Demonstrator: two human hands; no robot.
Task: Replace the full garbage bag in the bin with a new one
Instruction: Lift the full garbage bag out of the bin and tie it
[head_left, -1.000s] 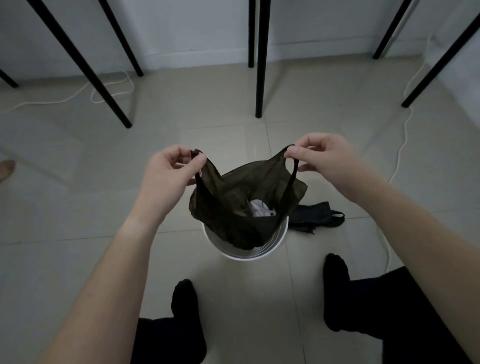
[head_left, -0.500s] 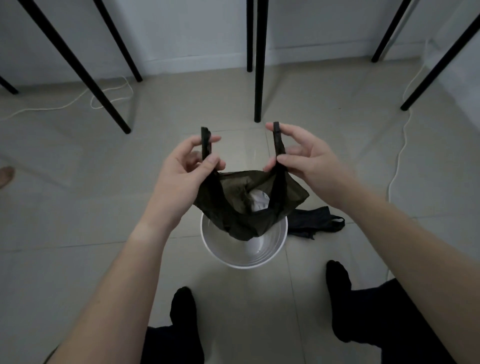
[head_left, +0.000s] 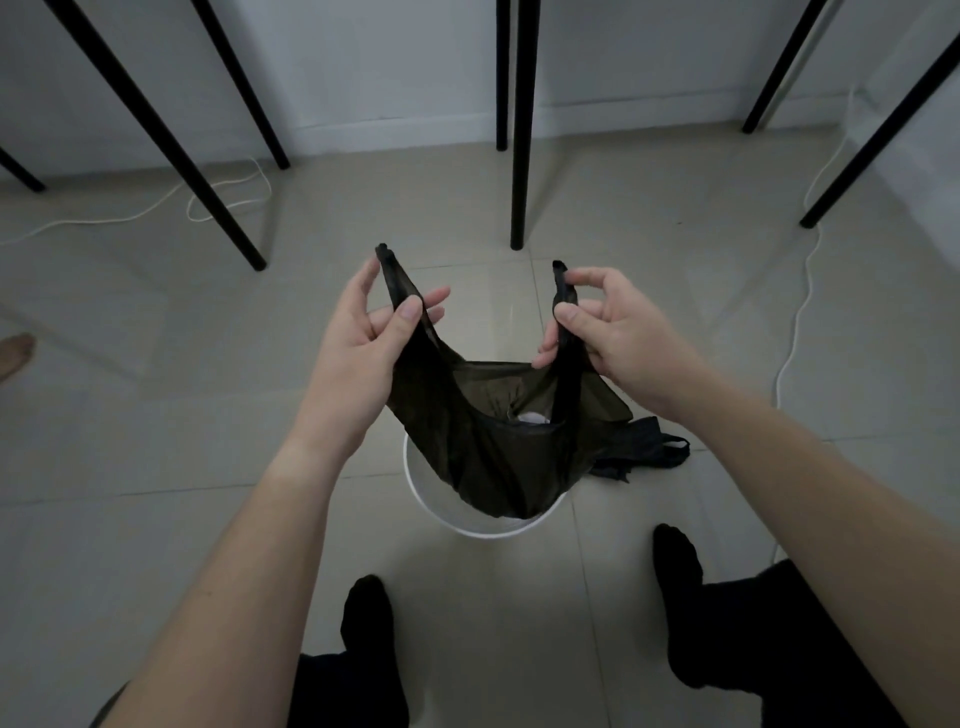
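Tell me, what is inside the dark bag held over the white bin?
Through the open mouth of the bag, something white shows; dark plastic covers everything else inside.

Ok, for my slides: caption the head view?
Left hand and right hand pinch the handles of the dark garbage bag over the white bin.

Both forearms are reaching out above the bin (head_left: 483, 531), the left hand (head_left: 363, 348) and right hand (head_left: 610, 332) each pinching the garbage bag (head_left: 493, 457) between thumb and fingers (head_left: 435, 297).
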